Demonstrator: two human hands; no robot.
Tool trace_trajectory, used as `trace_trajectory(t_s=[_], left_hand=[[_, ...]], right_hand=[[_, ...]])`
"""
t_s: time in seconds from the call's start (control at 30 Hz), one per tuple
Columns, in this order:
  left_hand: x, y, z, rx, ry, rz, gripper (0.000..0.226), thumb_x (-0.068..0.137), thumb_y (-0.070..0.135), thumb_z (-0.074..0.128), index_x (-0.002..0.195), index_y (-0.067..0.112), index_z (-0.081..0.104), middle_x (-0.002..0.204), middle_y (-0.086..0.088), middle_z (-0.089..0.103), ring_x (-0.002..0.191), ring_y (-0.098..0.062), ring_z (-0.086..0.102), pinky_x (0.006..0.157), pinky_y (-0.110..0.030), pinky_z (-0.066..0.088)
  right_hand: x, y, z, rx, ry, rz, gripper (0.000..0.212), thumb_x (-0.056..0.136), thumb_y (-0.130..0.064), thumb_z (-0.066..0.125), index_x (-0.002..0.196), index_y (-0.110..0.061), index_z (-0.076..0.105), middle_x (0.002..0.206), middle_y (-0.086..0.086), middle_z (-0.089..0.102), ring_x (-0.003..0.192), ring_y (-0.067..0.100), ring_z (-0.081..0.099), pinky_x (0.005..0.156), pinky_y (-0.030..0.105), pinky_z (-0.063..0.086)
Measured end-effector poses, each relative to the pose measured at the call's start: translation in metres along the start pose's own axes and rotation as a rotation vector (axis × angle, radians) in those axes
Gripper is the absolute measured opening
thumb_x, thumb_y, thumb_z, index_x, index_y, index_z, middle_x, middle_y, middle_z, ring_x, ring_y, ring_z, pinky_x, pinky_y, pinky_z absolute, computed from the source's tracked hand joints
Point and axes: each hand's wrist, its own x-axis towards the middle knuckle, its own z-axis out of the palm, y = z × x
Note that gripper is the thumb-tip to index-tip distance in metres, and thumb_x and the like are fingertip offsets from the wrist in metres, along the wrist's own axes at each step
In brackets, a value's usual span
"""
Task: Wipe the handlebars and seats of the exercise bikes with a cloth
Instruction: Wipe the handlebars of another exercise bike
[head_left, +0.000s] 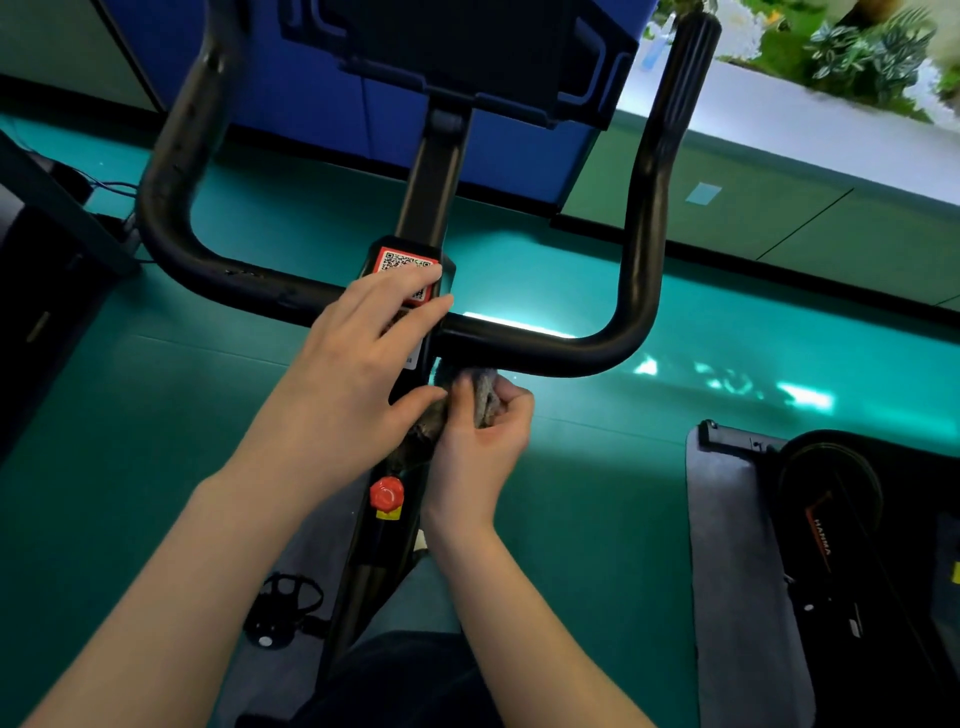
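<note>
The black handlebar of the exercise bike is taken as the reference; it is a U-shaped tube, its crossbar nearest the viewer and both arms running away from the viewer. The left hand lies across the middle of the crossbar, its grip spread, the fingers straight and flat over the centre clamp with the fingertips on the red-bordered code label fixed there. Its thumb reaches toward the cloth; whether it touches cannot be told. The right hand sits just below the crossbar, right of centre, its grip curled and bunching the cloth. The cloth is grey and crumpled; its upper edge appears to meet the underside of the crossbar, and a fold hangs down the frame between the two hands. Below the handlebar, on the frame tube, stands a red knob above a yellow tag. Farther below and to the left of the handlebar a black pedal is visible. Beyond the handlebar, on the centre stem, a dark console bracket is mounted. To the right of the handlebar and well apart, a second bike stands on a grey mat. A teal floor lies under both machines.
</note>
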Motion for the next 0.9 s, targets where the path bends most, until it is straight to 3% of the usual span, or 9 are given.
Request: trace_trajectory(t_s=[0.17, 0.27, 0.37, 0.47, 0.53, 0.63, 0.77, 0.9], left_hand=[[-0.001, -0.001, 0.0, 0.002, 0.002, 0.003, 0.066, 0.075, 0.021, 0.074, 0.134, 0.006, 0.048, 0.142, -0.006, 0.042, 0.134, -0.024, 0.034, 0.109, -0.047, 0.033], [-0.001, -0.001, 0.0, 0.007, 0.004, 0.013, 0.065, 0.075, 0.024, 0.072, 0.133, 0.006, 0.048, 0.141, -0.007, 0.043, 0.134, -0.024, 0.036, 0.108, -0.047, 0.035], [-0.001, -0.002, 0.002, 0.013, 0.006, 0.017, 0.065, 0.076, 0.024, 0.073, 0.133, 0.006, 0.048, 0.142, -0.007, 0.042, 0.134, -0.024, 0.035, 0.11, -0.044, 0.033], [-0.002, -0.003, 0.003, 0.013, 0.013, 0.023, 0.064, 0.076, 0.021, 0.073, 0.133, 0.006, 0.048, 0.143, -0.007, 0.042, 0.134, -0.023, 0.035, 0.111, -0.039, 0.029], [-0.003, -0.002, 0.003, 0.008, 0.013, 0.022, 0.067, 0.076, 0.02, 0.074, 0.135, 0.007, 0.046, 0.143, -0.006, 0.042, 0.135, -0.022, 0.035, 0.112, -0.038, 0.027], [-0.004, -0.003, 0.001, 0.012, 0.014, 0.019, 0.073, 0.073, 0.02, 0.076, 0.138, 0.009, 0.044, 0.144, -0.005, 0.042, 0.135, -0.022, 0.035, 0.112, -0.039, 0.027], [-0.009, -0.006, -0.004, 0.022, 0.032, -0.007, 0.077, 0.071, 0.02, 0.075, 0.14, 0.01, 0.041, 0.144, -0.002, 0.042, 0.137, -0.02, 0.032, 0.112, -0.04, 0.026], [-0.016, -0.009, -0.007, 0.019, 0.038, -0.027, 0.076, 0.071, 0.017, 0.071, 0.141, 0.012, 0.04, 0.146, 0.001, 0.039, 0.139, -0.015, 0.028, 0.112, -0.036, 0.024]], right_hand=[[-0.008, -0.003, -0.003, 0.006, -0.121, 0.019, 0.021, 0.088, 0.004, 0.059, 0.085, -0.015, 0.05, 0.079, 0.002, 0.058, 0.069, 0.004, 0.054, 0.068, 0.023, 0.047], [-0.008, -0.019, -0.03, -0.172, -0.17, -0.174, 0.02, 0.085, 0.003, 0.064, 0.086, -0.015, 0.057, 0.079, 0.003, 0.06, 0.071, 0.003, 0.055, 0.068, 0.018, 0.046], [-0.007, -0.043, -0.06, -0.256, -0.109, -0.381, 0.016, 0.081, -0.005, 0.064, 0.09, -0.018, 0.058, 0.08, -0.008, 0.062, 0.073, -0.001, 0.057, 0.067, 0.014, 0.047], [0.001, -0.065, -0.068, -0.265, -0.019, -0.517, 0.023, 0.08, -0.006, 0.062, 0.095, -0.023, 0.059, 0.091, -0.011, 0.064, 0.084, 0.003, 0.062, 0.075, 0.02, 0.051], [0.006, -0.069, -0.06, -0.333, -0.046, -0.555, 0.023, 0.081, -0.004, 0.063, 0.098, -0.02, 0.061, 0.1, 0.001, 0.066, 0.093, 0.012, 0.064, 0.083, 0.029, 0.053], [0.007, -0.063, -0.041, -0.467, -0.123, -0.564, 0.023, 0.081, 0.003, 0.067, 0.1, -0.009, 0.064, 0.099, 0.011, 0.064, 0.091, 0.024, 0.064, 0.082, 0.04, 0.053], [-0.005, -0.056, -0.02, -0.568, -0.123, -0.671, 0.026, 0.077, -0.001, 0.066, 0.101, -0.01, 0.065, 0.098, 0.002, 0.062, 0.093, 0.012, 0.061, 0.086, 0.014, 0.046], [-0.009, -0.053, -0.01, -0.577, -0.224, -0.668, 0.029, 0.077, 0.0, 0.065, 0.103, -0.013, 0.065, 0.099, -0.004, 0.059, 0.096, 0.007, 0.059, 0.09, 0.01, 0.043]])
